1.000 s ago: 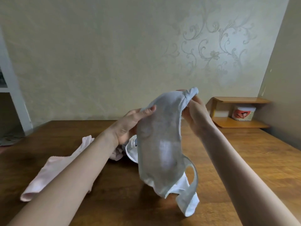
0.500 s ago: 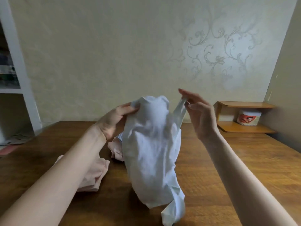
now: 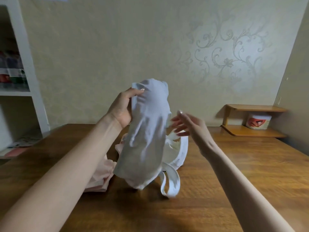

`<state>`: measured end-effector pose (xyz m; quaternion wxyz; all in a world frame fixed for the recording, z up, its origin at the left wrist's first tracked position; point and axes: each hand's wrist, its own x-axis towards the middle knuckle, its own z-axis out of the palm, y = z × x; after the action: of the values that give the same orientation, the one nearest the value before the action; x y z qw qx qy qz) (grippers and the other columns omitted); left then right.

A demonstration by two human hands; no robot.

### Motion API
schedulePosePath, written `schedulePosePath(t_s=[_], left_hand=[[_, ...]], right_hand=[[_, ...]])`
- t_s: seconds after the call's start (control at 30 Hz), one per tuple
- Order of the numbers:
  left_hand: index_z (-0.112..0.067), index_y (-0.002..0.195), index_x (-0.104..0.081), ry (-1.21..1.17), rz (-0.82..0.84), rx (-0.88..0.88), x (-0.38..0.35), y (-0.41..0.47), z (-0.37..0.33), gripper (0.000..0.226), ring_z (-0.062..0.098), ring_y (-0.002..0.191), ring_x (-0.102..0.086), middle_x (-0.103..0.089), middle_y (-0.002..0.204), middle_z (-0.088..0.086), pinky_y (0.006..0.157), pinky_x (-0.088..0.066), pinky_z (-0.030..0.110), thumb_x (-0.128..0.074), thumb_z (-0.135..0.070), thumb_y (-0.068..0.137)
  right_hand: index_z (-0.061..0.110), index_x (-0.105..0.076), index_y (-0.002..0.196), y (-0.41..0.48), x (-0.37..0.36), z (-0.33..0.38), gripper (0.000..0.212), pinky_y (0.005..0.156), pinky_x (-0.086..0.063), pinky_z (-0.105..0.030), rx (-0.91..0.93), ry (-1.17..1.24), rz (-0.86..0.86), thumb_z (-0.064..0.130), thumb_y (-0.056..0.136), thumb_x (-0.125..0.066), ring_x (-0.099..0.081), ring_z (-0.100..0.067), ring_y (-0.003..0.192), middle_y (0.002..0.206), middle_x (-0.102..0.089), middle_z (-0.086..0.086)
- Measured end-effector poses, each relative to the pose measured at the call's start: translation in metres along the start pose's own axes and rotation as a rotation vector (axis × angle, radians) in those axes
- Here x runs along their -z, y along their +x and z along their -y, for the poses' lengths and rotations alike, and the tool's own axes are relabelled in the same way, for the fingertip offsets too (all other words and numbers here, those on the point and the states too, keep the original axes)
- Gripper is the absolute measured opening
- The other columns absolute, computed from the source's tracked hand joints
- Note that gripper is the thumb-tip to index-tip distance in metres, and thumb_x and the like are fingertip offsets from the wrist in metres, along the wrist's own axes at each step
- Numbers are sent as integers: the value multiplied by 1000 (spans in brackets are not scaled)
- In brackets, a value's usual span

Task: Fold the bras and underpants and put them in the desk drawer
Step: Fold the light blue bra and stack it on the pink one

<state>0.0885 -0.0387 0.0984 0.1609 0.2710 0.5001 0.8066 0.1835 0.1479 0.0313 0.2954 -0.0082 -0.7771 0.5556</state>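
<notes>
Folding stage here, nothing near the drawer yet (can't even see a drawer in this shot). The left hand (image 3: 122, 111) has the white bra (image 3: 147, 139) held up over the bench (image 3: 234, 181). The thumb (image 3: 137, 92) is pinched down on the top edge, and the rest of the fingers look tucked behind the fabric, so the cup drapes over them. The bra hangs pretty much straight down, and a strap loop (image 3: 173, 181) at the bottom looks like it's just brushing the wood. The other cup bulges out to the right behind it.

The right hand (image 3: 189, 126) is just beside the bra's right edge with its fingers (image 3: 180, 113) spread and loose. It's gripping nothing as far as I can tell, though it's a bit blurry. There's also a pink garment (image 3: 102, 174) crumpled on the bench under the left forearm, waiting its turn.

My guess at the next move: the right hand catches that far cup or the dangling strap and brings it across so one cup nests into the other, straps tucked in. It's floppy stuff, so the loop could easily flop back out if it's only grabbed at one point. Laying it flat on the bench first would probably make it easier.
</notes>
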Motion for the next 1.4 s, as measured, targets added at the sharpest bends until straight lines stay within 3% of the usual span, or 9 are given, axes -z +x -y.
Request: schedulePosePath(t_s=[0.13,0.3,0.43,0.6,0.7,0.83,1.1,1.23,1.4], left_hand=[[-8,101,-63,-62,76,1,-17,-7,-1,18,20,87,-64,-67,92,8,78,-51,30,-51,-17,91],[-8,97,-65,-78,-141,-216,-15,-12,-8,16,13,77,-69,-72,83,2,69,-55,23,-50,-10,94],[-20,91,-67,156,-505,-394,14,-26,-1,13,7,74,-63,-67,82,-5,72,-52,22,-57,-12,91],[-15,88,-67,367,-747,-303,55,-70,51,15,-4,54,-53,-55,69,-5,47,-42,7,-58,-26,92],[-4,107,-67,750,-751,-116,83,-94,100,29,16,79,-53,-59,85,2,68,-47,29,-56,-27,92],[1,93,-67,1032,-735,-109,101,-101,130,26,23,95,-54,-62,103,13,86,-50,42,-58,-23,90],[-14,139,-43,862,-474,-30,91,-97,131,49,15,128,-44,-47,140,-4,102,-38,28,-57,-19,92],[-17,122,-55,713,-357,56,80,-92,125,32,10,112,-54,-59,118,-8,88,-42,24,-58,-23,91],[-25,99,-63,607,-230,55,49,-68,107,23,15,109,-57,-64,115,0,95,-46,33,-44,-34,93]], right_hand=[[17,-51,125,-15,-31,-12,66,92,-53,-32,-89,-110,431,39,69,-79,-66,-14,102,112,-68,-7],[-11,-59,109,-13,-6,-22,63,97,-46,-54,-189,37,436,35,71,-81,-61,-23,98,118,-62,-28],[-14,-60,97,-9,33,2,75,78,-45,-38,-135,69,344,50,65,-79,-57,-24,84,96,-65,-21],[3,-71,82,2,48,12,41,71,-46,-25,-117,-187,371,44,78,-66,-61,-10,72,77,-70,-3],[13,-74,88,6,25,-19,28,68,-50,-24,-254,-419,452,35,92,-57,-62,-8,61,74,-72,0],[13,-68,97,6,-17,-78,14,58,-51,-25,-346,-525,495,19,93,-56,-63,-21,64,79,-68,-9],[20,-57,125,17,-26,-107,36,84,-47,-30,-166,-817,255,22,90,-59,-60,-24,105,119,-64,-8],[20,-60,110,-15,-46,-67,27,77,-47,-29,111,-616,7,31,85,-65,-62,-16,97,108,-66,1],[30,-21,143,-72,-96,-39,81,95,-40,-32,251,-551,289,42,76,-65,-41,-14,123,142,-36,4]])
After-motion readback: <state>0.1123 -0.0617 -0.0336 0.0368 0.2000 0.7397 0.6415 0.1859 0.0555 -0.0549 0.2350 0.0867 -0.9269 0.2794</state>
